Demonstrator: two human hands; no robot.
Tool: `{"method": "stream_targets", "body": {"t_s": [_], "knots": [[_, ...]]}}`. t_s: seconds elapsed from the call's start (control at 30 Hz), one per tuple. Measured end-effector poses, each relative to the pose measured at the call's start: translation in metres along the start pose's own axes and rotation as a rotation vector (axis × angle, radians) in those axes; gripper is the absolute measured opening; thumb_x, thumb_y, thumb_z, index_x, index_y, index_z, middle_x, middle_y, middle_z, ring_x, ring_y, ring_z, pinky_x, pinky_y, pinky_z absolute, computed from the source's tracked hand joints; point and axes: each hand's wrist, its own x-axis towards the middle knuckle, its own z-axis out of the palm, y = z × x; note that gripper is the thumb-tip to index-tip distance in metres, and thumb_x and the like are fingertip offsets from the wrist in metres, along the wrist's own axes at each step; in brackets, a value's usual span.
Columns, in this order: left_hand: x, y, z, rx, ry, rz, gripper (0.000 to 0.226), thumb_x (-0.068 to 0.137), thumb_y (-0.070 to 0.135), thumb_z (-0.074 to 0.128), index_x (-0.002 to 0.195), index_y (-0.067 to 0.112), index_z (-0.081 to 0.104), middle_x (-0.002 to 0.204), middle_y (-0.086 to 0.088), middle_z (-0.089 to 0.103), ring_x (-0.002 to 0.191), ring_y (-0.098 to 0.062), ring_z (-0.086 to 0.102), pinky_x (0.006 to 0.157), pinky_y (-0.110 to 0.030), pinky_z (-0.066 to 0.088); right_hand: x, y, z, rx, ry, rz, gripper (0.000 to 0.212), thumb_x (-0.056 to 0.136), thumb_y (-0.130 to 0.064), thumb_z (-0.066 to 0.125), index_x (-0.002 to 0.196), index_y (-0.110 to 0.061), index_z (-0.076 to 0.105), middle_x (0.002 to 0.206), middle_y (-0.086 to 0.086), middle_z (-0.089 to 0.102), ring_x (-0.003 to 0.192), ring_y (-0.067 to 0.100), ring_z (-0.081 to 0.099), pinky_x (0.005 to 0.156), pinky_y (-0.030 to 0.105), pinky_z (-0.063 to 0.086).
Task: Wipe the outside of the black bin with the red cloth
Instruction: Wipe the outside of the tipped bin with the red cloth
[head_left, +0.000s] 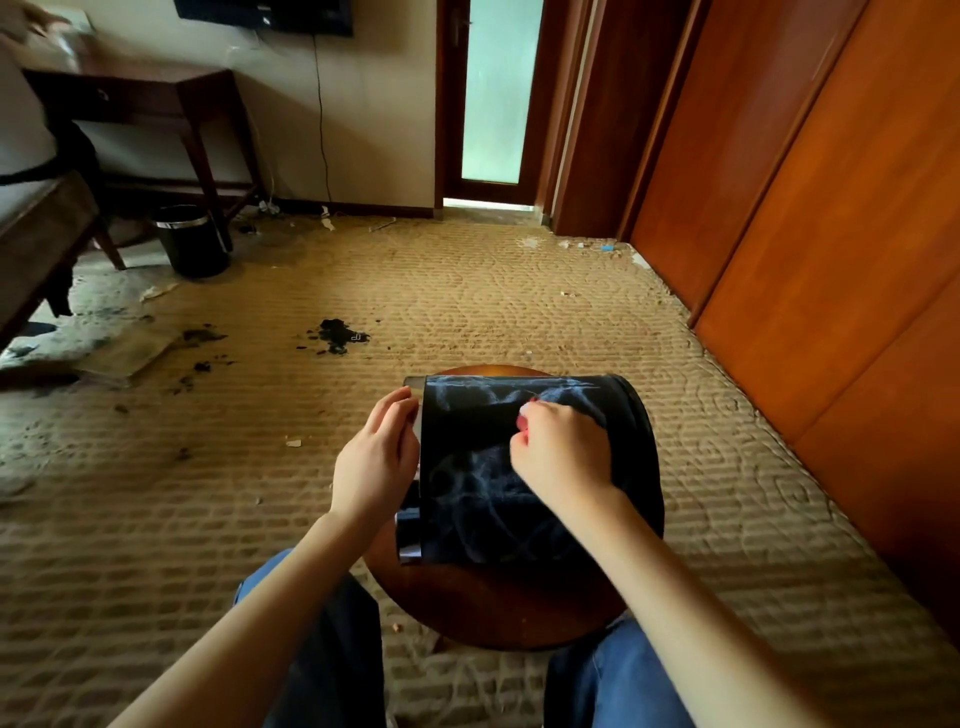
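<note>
So the black bin (478, 499) is laid on its side across a small round wooden surface (498, 608), which is set between the knees of a seated person in blue jeans (618, 680). The open end with the shiny rim is turned to the left and the base to the right. Pale, chalky smear marks can be seen all over the upper side.

The rim end is gripped by the left hand (382, 457), with the fingers bent over the edge. The right hand (563, 452) is pressed onto the top of the bin with its fingers bunched around the red cloth (523, 431). Only a small bit of red can be seen poking out by the fingertips, the rest is hidden under the hand.

Further off, a patterned tan carpet (467, 291) is littered with scraps, and a dark stain (337, 335) is spotted just beyond the surface. A second black bin (191, 240) is stood upright at the far left, beside a dark wooden desk (145, 93). Orange-brown wardrobe doors (805, 208) are lined along the right, and a frosted glass door (493, 93) is seen at the far end.
</note>
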Motion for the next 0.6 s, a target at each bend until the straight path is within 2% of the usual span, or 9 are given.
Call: {"method": "stream_targets", "body": {"t_s": [0.07,0.17,0.3,0.37,0.47,0.53,0.6], "knots": [[0.003,0.001,-0.001,0.023,-0.008,-0.017,0.054,0.094,0.042,0.028,0.126,0.011,0.058,0.138,0.001,0.053,0.103,-0.021,0.064,0.074,-0.033,0.056,-0.004,-0.027,0.009,-0.021,-0.044,-0.101,0.019,0.088,-0.017,0.048,0.099,-0.012,0.062,0.108,0.005,0.064,0.097,0.031,0.063,0.073,0.032,0.047],[0.005,0.001,-0.002,0.060,-0.022,-0.004,0.056,0.092,0.041,0.028,0.127,0.009,0.058,0.136,-0.001,0.054,0.099,-0.024,0.066,0.071,-0.035,0.057,-0.008,-0.033,0.015,0.021,-0.072,-0.195,0.025,0.088,-0.018,0.048,0.108,-0.017,0.064,0.124,0.000,0.061,0.103,0.030,0.062,0.080,0.033,0.049],[0.008,0.002,-0.002,0.048,-0.018,-0.005,0.055,0.092,0.040,0.027,0.126,0.009,0.058,0.136,-0.001,0.053,0.103,-0.023,0.064,0.074,-0.037,0.058,-0.002,0.018,-0.006,0.024,-0.008,0.019,0.034,0.086,-0.021,0.051,0.117,-0.028,0.065,0.117,-0.004,0.066,0.106,0.026,0.061,0.083,0.031,0.049],[0.008,0.002,-0.002,0.034,-0.013,-0.006,0.057,0.092,0.040,0.026,0.127,0.009,0.058,0.138,0.001,0.052,0.106,-0.021,0.063,0.076,-0.035,0.056,-0.001,0.029,-0.009,-0.003,0.014,0.101,0.032,0.087,-0.020,0.051,0.114,-0.025,0.066,0.114,-0.001,0.068,0.104,0.027,0.062,0.080,0.031,0.049],[0.007,0.003,0.000,0.001,-0.020,-0.035,0.056,0.091,0.041,0.026,0.129,0.012,0.055,0.143,0.004,0.049,0.112,-0.019,0.060,0.080,-0.032,0.053,-0.004,-0.003,0.002,-0.066,-0.017,-0.033,0.022,0.086,-0.019,0.049,0.102,-0.015,0.064,0.112,0.003,0.064,0.098,0.030,0.063,0.075,0.032,0.049],[0.006,0.002,0.000,-0.002,-0.020,-0.044,0.055,0.090,0.040,0.026,0.130,0.014,0.054,0.145,0.006,0.047,0.113,-0.018,0.060,0.080,-0.030,0.050,-0.012,-0.025,0.016,-0.048,-0.051,-0.173,0.022,0.088,-0.017,0.047,0.104,-0.013,0.061,0.123,0.002,0.058,0.099,0.032,0.063,0.076,0.033,0.048],[0.005,0.003,-0.001,-0.013,-0.017,-0.047,0.058,0.089,0.043,0.025,0.130,0.015,0.054,0.145,0.007,0.047,0.113,-0.017,0.060,0.079,-0.027,0.048,-0.013,-0.020,0.015,-0.002,-0.052,-0.180,0.028,0.089,-0.019,0.048,0.112,-0.018,0.063,0.134,-0.005,0.055,0.105,0.029,0.061,0.082,0.033,0.048]]}}
